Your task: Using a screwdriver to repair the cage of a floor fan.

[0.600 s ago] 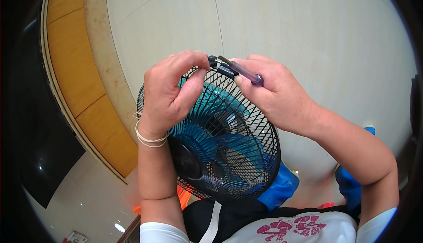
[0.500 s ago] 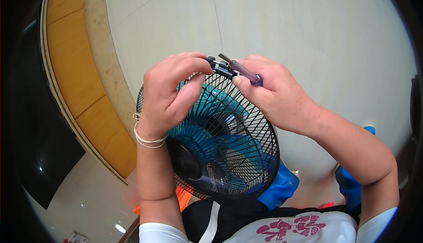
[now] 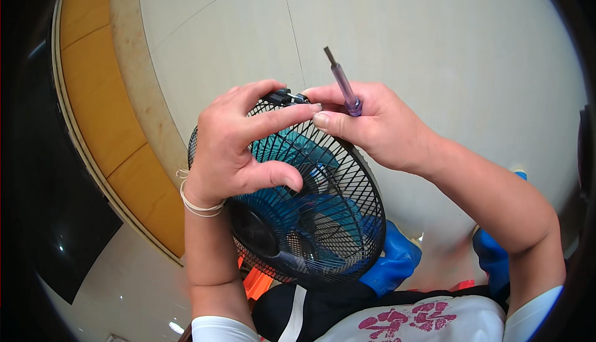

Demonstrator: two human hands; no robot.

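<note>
Purple-handled screwdriver [image 3: 345,86] in right hand [image 3: 382,121]; left hand [image 3: 231,132] at black fan [image 3: 320,224].

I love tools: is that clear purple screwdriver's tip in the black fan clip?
Out: the screwdriver shows its bare tip, apart from the clip.

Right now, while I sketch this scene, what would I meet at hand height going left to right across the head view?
Dark glossy surface → yellow-brown panels → marbled strip → left hand → right hand. The fan and purple-handled tool overlap the hands, so they're left out.
</note>
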